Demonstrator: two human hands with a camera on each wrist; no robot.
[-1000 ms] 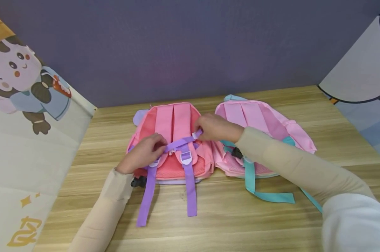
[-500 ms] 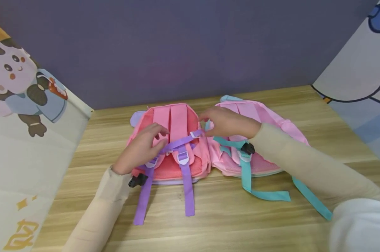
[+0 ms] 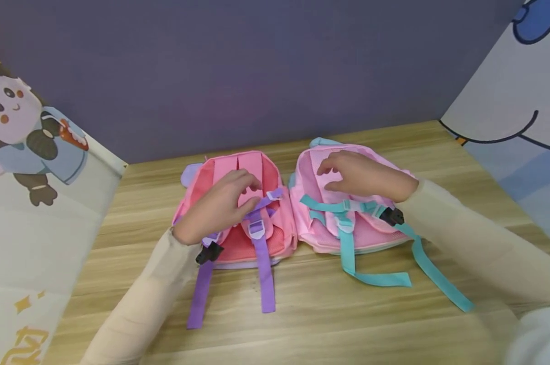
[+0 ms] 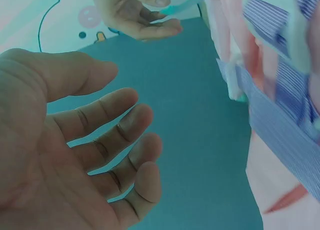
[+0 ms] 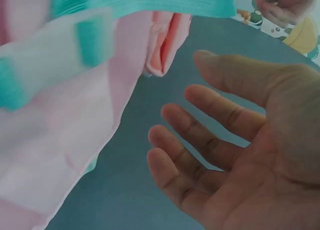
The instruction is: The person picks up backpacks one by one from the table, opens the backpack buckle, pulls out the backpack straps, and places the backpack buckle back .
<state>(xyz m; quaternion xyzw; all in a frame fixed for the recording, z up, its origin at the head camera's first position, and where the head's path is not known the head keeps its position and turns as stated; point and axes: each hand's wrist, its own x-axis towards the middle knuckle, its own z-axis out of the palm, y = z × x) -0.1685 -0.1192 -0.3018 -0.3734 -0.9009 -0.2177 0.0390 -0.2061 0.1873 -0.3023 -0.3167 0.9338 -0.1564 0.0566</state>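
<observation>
Clearly, the coral backpack (image 3: pixel 236 243) lies below the left fingers (image 4: pixel 115 136).

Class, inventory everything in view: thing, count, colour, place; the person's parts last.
Left backpack: 1, coral pink, on table
Right backpack: 1, light pink, alongside
Left straps: several, purple, left backpack
Right straps: several, teal, right backpack
Table: 1, brown woodgrain, underneath
Back wall: 1, purplish grey, behind
Side walls: 2, pale printed, either side
Sleeves: 3, beige and white, foreground
Devices: 2, black, beside sleeves
Left hand: 1, bare, above left backpack
Right hand: 1, bare, above right backpack
</observation>
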